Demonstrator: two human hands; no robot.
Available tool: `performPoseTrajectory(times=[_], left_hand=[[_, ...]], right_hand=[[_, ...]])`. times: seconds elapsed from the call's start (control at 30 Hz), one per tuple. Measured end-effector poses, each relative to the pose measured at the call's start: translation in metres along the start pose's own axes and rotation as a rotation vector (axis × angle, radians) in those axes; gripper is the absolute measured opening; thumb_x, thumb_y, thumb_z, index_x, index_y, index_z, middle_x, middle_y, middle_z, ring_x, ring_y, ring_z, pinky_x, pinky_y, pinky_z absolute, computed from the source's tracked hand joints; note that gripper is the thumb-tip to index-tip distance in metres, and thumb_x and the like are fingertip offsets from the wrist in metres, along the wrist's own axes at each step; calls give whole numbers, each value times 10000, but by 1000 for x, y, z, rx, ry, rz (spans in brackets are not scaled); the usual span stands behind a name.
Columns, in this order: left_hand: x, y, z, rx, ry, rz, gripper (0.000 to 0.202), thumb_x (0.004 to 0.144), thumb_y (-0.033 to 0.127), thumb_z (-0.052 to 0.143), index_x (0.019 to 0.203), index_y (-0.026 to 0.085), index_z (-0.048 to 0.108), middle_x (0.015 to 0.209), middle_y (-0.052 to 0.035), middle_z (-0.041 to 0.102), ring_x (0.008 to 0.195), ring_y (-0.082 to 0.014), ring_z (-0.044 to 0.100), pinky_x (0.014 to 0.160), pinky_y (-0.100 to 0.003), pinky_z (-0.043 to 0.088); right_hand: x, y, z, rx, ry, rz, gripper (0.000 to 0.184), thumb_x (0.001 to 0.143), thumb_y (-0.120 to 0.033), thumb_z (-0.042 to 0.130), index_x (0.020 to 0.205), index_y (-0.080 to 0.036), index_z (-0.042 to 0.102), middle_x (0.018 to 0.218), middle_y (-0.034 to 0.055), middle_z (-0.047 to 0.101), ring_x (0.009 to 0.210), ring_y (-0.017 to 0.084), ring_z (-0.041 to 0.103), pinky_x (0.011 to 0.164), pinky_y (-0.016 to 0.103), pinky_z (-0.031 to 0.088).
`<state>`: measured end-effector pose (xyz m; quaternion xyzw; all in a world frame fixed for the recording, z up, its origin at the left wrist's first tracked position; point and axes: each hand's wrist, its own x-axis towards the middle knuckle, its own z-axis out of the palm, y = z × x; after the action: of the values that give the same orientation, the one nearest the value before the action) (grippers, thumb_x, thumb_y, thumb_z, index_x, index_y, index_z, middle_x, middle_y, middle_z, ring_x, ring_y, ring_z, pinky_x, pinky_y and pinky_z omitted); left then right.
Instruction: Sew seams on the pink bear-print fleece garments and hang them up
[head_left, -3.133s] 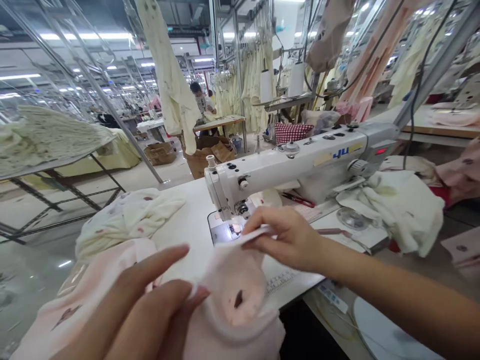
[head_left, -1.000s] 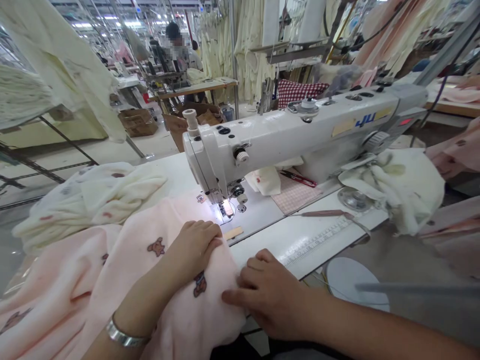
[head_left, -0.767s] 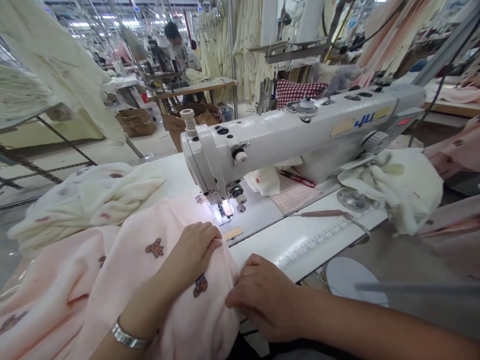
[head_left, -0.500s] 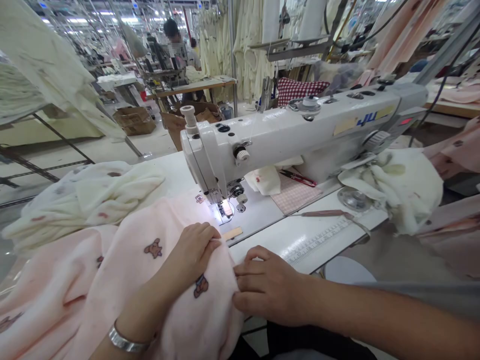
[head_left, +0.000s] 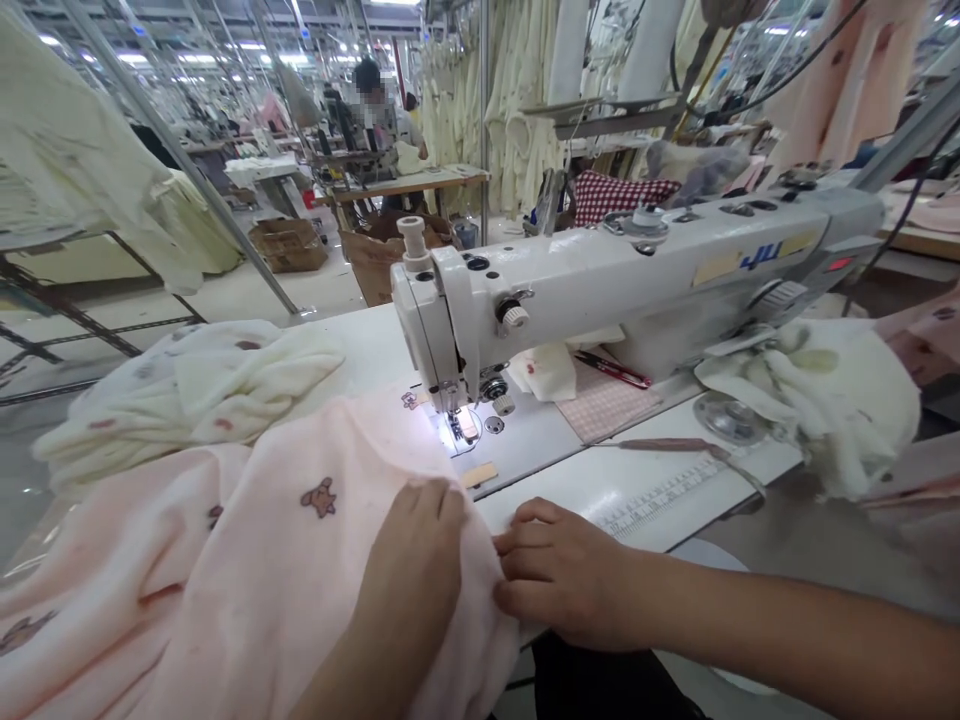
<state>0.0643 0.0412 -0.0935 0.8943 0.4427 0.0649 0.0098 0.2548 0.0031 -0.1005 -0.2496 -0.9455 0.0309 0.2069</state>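
Pink fleece printed with small bears spreads in front of the white sewing machine, its edge running under the lit presser foot, apparently so a seam can feed straight. Cream fabric lies left of the machine. The left hand presses flat on the fleece, fingers extended, steadying it; the right hand pinches its edge beside it.

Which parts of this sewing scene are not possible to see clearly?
- Head view: the needle under the sewing machine head is lost in lamp glare.
- Left hand fingertips are hidden in the pink fabric.
- Right hand palm side faces away.
- Brand lettering on the machine is partly covered.
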Motion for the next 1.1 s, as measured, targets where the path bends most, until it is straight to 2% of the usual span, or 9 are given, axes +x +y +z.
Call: performPoseTrajectory(times=[0.1, 0.23, 0.4, 0.63, 0.73, 0.8, 0.93, 1.1], left_hand=[[-8, -7, 13, -31, 136, 73, 301, 889, 162, 373, 1166, 134, 487, 1194, -145, 567, 1127, -302, 500, 932, -521, 391], [12, -22, 12, -123, 79, 45, 317, 913, 210, 366, 1211, 166, 464, 1273, -120, 525, 1179, -277, 470, 995, -528, 349], [36, -31, 8, -166, 72, 41, 311, 916, 218, 370, 1203, 165, 478, 1248, -118, 533, 1167, -273, 466, 989, -529, 351], [37, -39, 13, -155, 100, 86, 295, 922, 227, 359, 1175, 182, 504, 1266, -105, 514, 1135, -263, 480, 969, -531, 368], [37, -41, 9, -161, 93, 89, 300, 929, 248, 353, 1176, 188, 512, 1277, -109, 507, 1154, -268, 472, 976, -544, 364], [36, -42, 6, -184, 110, 140, 272, 926, 235, 362, 1128, 205, 541, 1241, -97, 528, 1135, -256, 485, 977, -532, 369], [29, -42, 3, -265, 132, 329, 249, 904, 134, 372, 1013, 218, 578, 1064, -55, 598, 990, -202, 544, 959, -472, 396], [33, -52, 6, -267, 86, 341, 252, 917, 153, 380, 1063, 228, 572, 1109, -45, 590, 1022, -197, 534, 995, -469, 359]], right_hand=[[4, 12, -4, -33, -14, -66, 275, 916, -114, 337, 812, -166, 586, 770, 38, 625, 830, 135, 546, 833, 314, 369], [14, 34, -6, -115, -15, -88, 277, 933, -110, 353, 815, -163, 597, 767, 37, 627, 867, 132, 547, 841, 310, 381], [20, 51, -6, -142, -32, -90, 263, 910, -92, 371, 805, -160, 603, 766, 38, 617, 868, 136, 538, 832, 317, 393], [16, 51, 6, -69, 98, -49, 194, 860, -81, 422, 874, -137, 608, 786, 31, 619, 827, 151, 519, 796, 316, 397], [16, 49, 3, -93, 79, -2, 189, 845, -83, 441, 877, -139, 618, 906, 55, 629, 869, 175, 509, 765, 329, 388], [16, 47, -1, -114, 61, 11, 172, 840, -99, 461, 873, -140, 625, 960, 65, 626, 879, 187, 502, 757, 340, 378], [15, 45, -5, -150, -15, -25, 182, 876, -129, 450, 912, -150, 627, 888, 54, 633, 838, 172, 499, 750, 331, 362], [19, 54, 0, -217, -37, -50, 210, 906, -126, 423, 928, -163, 629, 848, 49, 634, 790, 156, 495, 754, 332, 340]])
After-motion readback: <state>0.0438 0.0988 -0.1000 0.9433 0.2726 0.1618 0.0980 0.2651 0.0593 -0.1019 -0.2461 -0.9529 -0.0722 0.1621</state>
